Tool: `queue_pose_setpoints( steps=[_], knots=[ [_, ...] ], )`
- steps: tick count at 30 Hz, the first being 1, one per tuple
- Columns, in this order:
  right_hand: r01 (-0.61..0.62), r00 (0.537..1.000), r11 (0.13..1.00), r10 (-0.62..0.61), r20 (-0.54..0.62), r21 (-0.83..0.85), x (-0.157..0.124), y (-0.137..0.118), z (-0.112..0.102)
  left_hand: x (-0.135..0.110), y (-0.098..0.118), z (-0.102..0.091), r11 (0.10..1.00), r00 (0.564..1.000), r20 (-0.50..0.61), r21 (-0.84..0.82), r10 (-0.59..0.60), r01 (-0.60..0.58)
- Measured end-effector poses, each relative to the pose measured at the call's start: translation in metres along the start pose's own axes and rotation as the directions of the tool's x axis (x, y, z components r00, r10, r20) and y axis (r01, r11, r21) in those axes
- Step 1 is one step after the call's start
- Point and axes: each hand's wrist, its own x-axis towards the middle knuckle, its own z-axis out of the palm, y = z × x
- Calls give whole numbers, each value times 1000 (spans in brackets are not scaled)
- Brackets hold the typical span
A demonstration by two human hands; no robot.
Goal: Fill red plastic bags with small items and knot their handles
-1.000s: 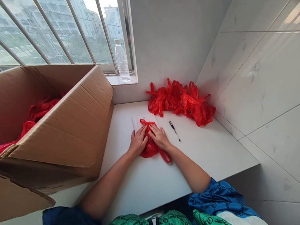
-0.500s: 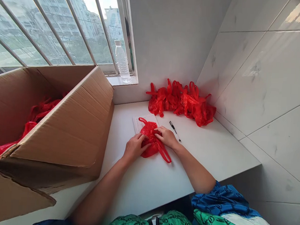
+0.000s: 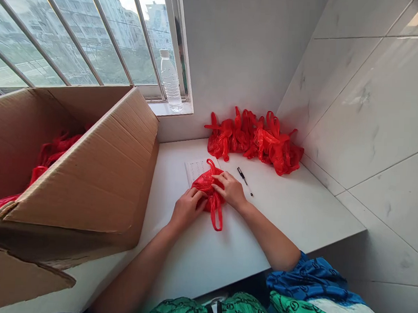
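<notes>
A red plastic bag (image 3: 205,180) lies on the white table between my hands, one handle loop pointing to the back and the other toward me. My left hand (image 3: 189,205) grips the bag's near left side, fingers curled on the film. From the right, my right hand (image 3: 229,189) pinches the gathered middle of the bag. What the bag contains is hidden. Partly under it lies a sheet of paper (image 3: 193,169) with printed or written marks. A black and white pen (image 3: 243,175) rests just right of my right hand.
Several red plastic bags (image 3: 265,143) are heaped against the back wall. A large cardboard box (image 3: 93,179) with more red bags (image 3: 58,150) inside stands at the left. A clear water bottle (image 3: 171,83) is on the sill by the barred window. Tiled wall borders the right.
The red bag has turned between my hands: its near handle swung left to point toward me, and its far handle shifted right. Both hands stay on it.
</notes>
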Motion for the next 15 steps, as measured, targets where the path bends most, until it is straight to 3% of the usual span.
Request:
queue_pose_setpoints(
  steps=[3, 9, 15],
  knots=[
    [-22, 996, 999, 26, 89, -43, -1, -1, 4, -1, 5, 2, 999, 998, 64, 36, -22, 19],
    [-92, 989, 992, 101, 108, -86, -1, -1, -1, -3, 4, -4, 974, 969, 118, 97, -217, 206],
    [-102, 983, 992, 113, 142, -80, -3, 1, -5, -7, 14, -4, 950, 995, 46, 302, -92, 74]
  ],
)
